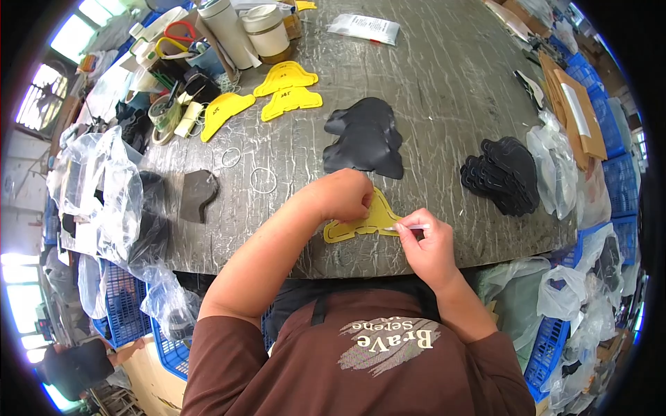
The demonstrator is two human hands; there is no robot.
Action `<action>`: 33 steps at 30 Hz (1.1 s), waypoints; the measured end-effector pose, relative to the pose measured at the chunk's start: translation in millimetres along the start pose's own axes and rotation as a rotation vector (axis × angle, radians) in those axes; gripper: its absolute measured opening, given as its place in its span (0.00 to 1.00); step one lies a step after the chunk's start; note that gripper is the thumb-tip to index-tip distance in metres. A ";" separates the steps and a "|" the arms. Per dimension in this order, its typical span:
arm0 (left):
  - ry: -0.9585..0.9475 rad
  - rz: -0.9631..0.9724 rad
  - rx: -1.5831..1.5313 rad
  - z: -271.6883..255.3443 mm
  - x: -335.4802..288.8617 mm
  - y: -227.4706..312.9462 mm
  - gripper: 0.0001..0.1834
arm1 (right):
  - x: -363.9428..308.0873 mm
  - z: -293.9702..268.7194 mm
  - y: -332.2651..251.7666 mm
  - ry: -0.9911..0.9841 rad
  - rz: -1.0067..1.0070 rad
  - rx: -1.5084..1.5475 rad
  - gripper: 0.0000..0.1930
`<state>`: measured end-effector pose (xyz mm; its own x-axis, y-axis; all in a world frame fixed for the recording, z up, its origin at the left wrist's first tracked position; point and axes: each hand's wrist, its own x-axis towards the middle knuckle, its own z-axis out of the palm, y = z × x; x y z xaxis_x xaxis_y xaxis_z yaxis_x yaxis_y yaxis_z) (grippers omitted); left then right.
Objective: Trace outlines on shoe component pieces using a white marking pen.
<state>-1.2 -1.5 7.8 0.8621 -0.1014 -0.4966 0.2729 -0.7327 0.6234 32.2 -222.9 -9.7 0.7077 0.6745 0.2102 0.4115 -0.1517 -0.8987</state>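
At the table's near edge lies a yellow template (347, 231) with slots cut along its border. My left hand (345, 197) bends over its upper part, fingers curled down and gripping it against the table. Pinched in my right hand (428, 248) is a thin white pen (418, 227), its tip at the template's right end. Just beyond my left hand, overlapping black pieces (364, 135) lie spread out. Whether a black piece lies under the template is hard to make out.
Farther left lie more yellow templates (291, 102) and rubber bands (263, 180). A dark cut piece (198, 197) is near the left edge. Stacked black pieces (501, 175) sit at right beside plastic bags (553, 166). Cups (266, 31) and scissors (177, 43) crowd the far left.
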 end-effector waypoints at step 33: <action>0.500 -0.018 0.333 28.9 -40.3 9.6 0.40 | -16.9 -7.2 4.9 0.072 -0.096 -0.266 0.07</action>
<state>-45.6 -23.9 16.3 0.9770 0.1822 -0.1105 0.2101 -0.9112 0.3545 26.4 -240.3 -14.9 0.6932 0.6435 0.3247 0.6079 -0.2799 -0.7430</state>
